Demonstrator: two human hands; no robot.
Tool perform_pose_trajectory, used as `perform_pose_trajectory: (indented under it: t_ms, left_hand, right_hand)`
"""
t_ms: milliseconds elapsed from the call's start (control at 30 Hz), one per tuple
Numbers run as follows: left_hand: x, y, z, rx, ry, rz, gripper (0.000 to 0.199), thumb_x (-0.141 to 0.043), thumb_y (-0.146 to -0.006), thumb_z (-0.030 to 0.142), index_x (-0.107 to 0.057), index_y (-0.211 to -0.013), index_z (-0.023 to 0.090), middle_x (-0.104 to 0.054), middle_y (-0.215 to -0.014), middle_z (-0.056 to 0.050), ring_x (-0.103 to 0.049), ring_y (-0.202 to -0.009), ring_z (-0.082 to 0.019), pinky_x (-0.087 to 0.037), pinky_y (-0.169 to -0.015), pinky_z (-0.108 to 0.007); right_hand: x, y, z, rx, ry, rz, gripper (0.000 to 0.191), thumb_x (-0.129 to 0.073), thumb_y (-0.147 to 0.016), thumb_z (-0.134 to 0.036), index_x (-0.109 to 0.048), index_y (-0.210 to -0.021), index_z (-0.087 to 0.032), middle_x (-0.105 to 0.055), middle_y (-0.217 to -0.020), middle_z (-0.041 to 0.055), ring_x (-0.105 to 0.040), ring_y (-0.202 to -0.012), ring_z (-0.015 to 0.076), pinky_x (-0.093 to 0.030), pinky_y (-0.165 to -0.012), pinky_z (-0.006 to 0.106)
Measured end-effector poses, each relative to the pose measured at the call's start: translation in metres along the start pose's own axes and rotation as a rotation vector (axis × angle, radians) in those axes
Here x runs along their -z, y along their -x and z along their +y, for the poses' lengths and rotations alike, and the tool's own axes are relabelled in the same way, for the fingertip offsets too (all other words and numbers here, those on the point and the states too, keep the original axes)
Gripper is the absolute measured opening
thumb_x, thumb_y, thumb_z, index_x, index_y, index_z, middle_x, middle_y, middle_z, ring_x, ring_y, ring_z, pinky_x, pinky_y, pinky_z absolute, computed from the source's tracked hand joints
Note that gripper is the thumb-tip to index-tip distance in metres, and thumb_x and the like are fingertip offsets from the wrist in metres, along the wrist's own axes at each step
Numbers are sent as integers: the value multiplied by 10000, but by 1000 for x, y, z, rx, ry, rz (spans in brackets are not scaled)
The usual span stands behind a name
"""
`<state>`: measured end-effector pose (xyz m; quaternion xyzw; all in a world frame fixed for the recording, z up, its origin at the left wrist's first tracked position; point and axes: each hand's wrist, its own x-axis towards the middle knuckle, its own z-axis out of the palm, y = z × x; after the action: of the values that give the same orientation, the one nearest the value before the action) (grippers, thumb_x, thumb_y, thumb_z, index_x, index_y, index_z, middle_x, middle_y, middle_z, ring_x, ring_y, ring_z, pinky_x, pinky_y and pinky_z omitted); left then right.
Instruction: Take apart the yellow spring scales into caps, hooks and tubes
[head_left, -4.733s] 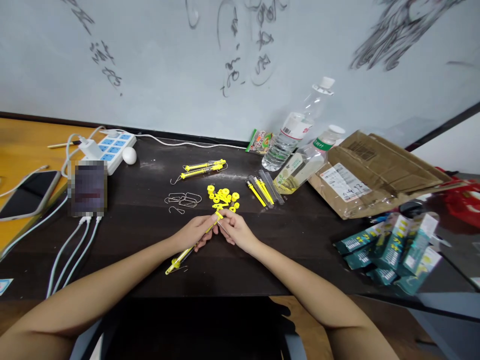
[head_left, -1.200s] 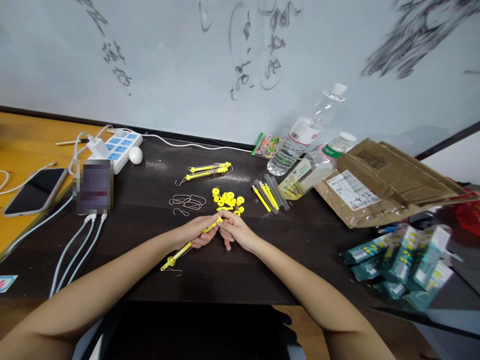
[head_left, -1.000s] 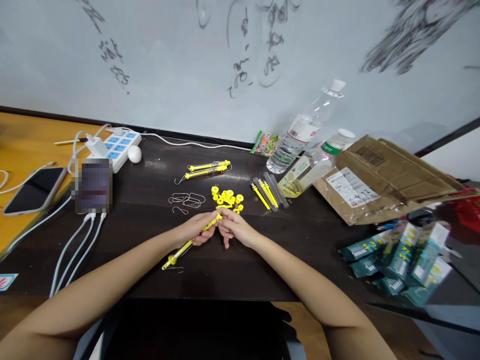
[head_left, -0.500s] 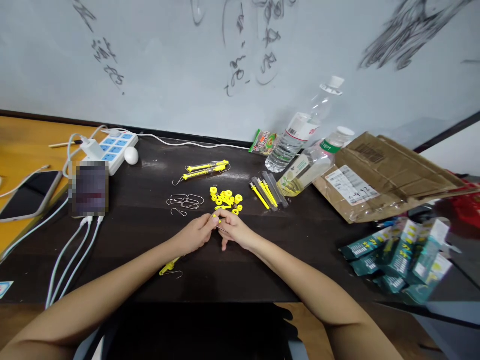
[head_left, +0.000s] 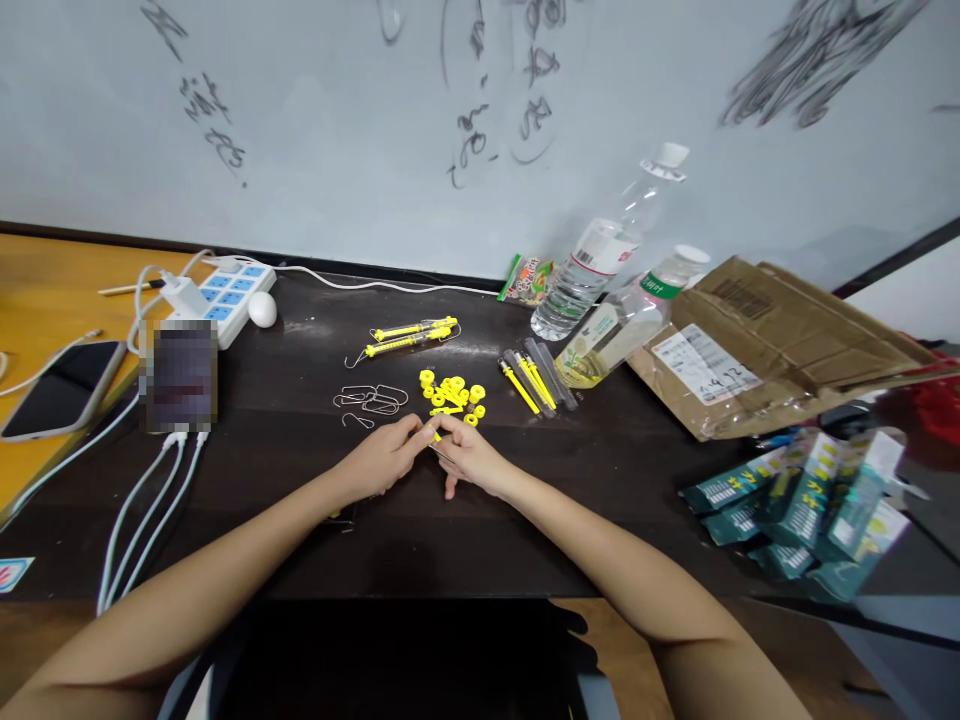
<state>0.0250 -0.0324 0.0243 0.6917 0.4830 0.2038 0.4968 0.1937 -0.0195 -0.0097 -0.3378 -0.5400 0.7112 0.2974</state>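
Observation:
My left hand (head_left: 386,455) is closed around what appears to be a yellow spring scale. A small yellow end (head_left: 436,436) shows at the fingertips, while a bit of yellow and a wire hook (head_left: 346,524) peek out beside the left forearm. My right hand (head_left: 469,458) meets it, thumb and forefinger pinched at the yellow end with a thin metal wire (head_left: 442,454) beneath; the palms hide most of the scale. Just beyond are loose yellow plastic caps (head_left: 452,386) and bent wire hooks (head_left: 375,400). Two yellow spring scales (head_left: 411,340) lie farther back.
Clear tubes with yellow rods (head_left: 534,378) lie right of the caps. Behind stand a water bottle (head_left: 581,270) and a leaning bottle (head_left: 626,325). A cardboard parcel (head_left: 795,340) and green boxes (head_left: 795,510) occupy the right. Left are a power strip (head_left: 240,300), cables and a phone (head_left: 64,390).
The hooked yellow end below my left forearm has shifted and is now mostly hidden. My left fingers have moved slightly; both hands stay together at the same spot.

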Motion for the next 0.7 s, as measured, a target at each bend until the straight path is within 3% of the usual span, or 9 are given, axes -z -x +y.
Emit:
perform_pose_trajectory:
  t_ms: [200,333,467,600,700]
  left_hand:
    - [5,-6,-11,45,108,-17,419,-396,-870,598,-440,-755,198,-443,-464,64,-372,-290,-77,-287,-279,-168]
    - [4,-14,-17,124,359,-69,418,-401,-870,609,-438,-819,196,-385,-443,92,-300,-274,-57,-262,-266,-145]
    - [10,-20,-21,267,720,-254,418,-321,-911,587,-448,-844,194,-288,-423,111,-164,-276,-39,-173,-254,-114]
    - [18,-22,-26,278,1019,-472,381,-309,-933,539,-420,-785,206,-247,-412,107,-74,-292,-46,-130,-237,-113]
    - [19,-20,-26,270,1110,-557,399,-305,-931,548,-383,-730,212,-224,-394,105,-38,-283,-50,-123,-223,-119]
  right_hand:
    - [1,3,-3,-18,-51,-37,193,-542,-811,-332,-457,-918,-197,-360,-423,-154,-242,-306,19,-519,-345,217]
    - [1,5,-5,-73,-166,-23,207,-521,-809,-323,-452,-968,-211,-397,-526,-125,-299,-364,30,-539,-375,256]
    - [2,5,-4,11,-240,84,306,-478,-849,-492,-399,-1008,-244,-397,-548,-121,-312,-374,42,-533,-381,266]
    - [8,2,-2,25,-276,8,362,-367,-878,-582,-404,-960,-231,-431,-556,-99,-347,-385,59,-524,-374,272]
    - [9,1,-1,29,-245,-28,374,-386,-875,-584,-424,-933,-217,-444,-544,-93,-345,-378,56,-520,-367,264]
